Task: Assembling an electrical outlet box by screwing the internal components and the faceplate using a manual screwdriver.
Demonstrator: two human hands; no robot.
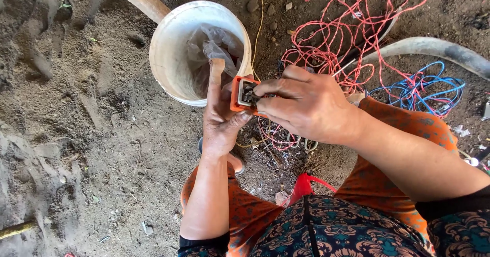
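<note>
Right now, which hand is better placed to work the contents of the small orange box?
Probably right. The right hand has fingertips at the small orange box opening; the left hand cradles it from behind, over the white plastic bucket.

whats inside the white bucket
Crumpled clear plastic bag lies inside the white bucket. The left hand and orange block cover the near rim; what's under the bag is hidden.

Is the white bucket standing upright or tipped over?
Upright: the white bucket stands on the dirt with its round mouth facing up, clear plastic bags inside.
</note>
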